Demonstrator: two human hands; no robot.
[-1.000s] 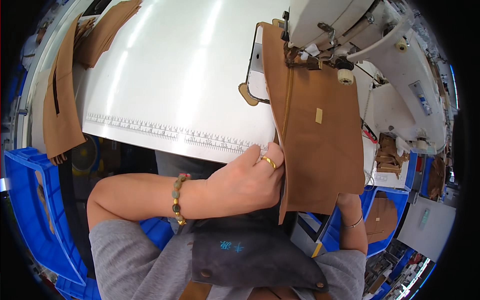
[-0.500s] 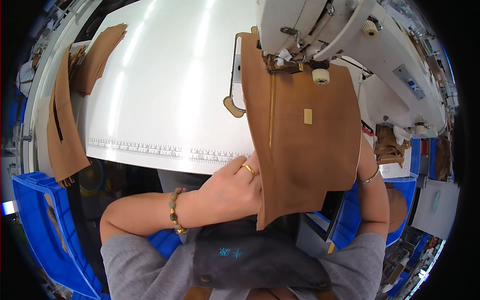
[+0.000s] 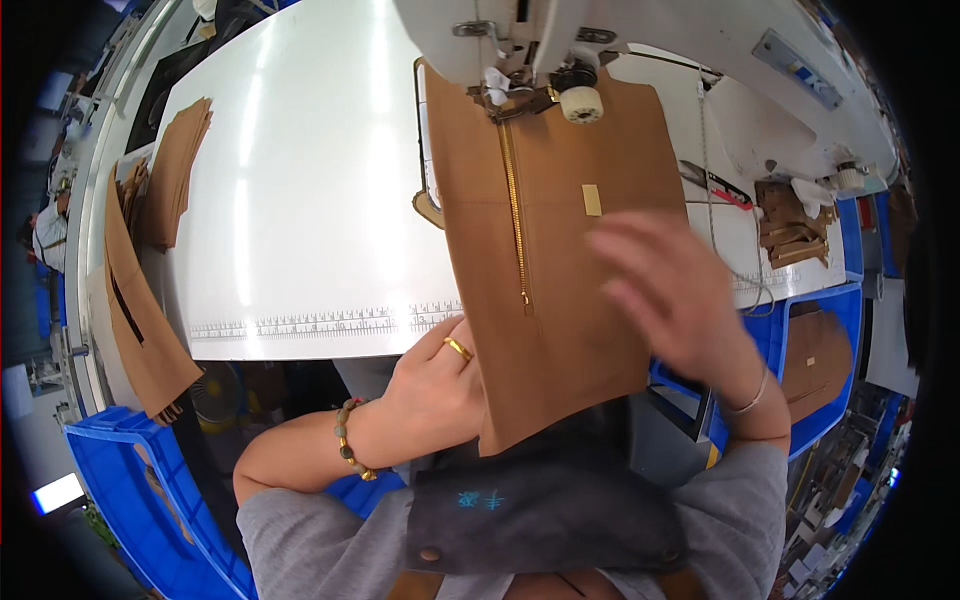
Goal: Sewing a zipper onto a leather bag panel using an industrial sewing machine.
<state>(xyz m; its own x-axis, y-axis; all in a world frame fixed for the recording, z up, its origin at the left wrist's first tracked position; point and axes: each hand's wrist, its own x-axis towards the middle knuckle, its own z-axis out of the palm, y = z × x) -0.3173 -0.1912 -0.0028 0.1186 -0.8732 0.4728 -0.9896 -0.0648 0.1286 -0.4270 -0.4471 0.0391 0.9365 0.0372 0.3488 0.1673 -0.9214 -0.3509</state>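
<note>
A flat brown leather-like panel [image 3: 570, 290] lies under the sewing machine head [image 3: 530, 60] and hangs over the table's front edge. A gold metal zipper [image 3: 514, 205] runs down it from the presser foot, and a small yellowish label [image 3: 592, 200] sits to the zipper's right. My left hand [image 3: 440, 385] grips the panel's lower left edge; its fingertips are hidden behind the material. Over the right part of the panel hovers my right hand [image 3: 680, 295], blurred, its thumb and fingers apart and nothing in them.
Brown pieces [image 3: 178, 175] are stacked at the left, beside a slotted brown strip [image 3: 140, 310] draped over the table edge. Red-handled snips [image 3: 715, 185] and more brown scraps [image 3: 795, 225] lie at the right. Blue bins [image 3: 150, 500] stand below on both sides.
My right hand has come from behind the panel's right edge to above its face. The zipper's lower end now shows more fully. My left hand keeps its grip; the whole view has shifted.
</note>
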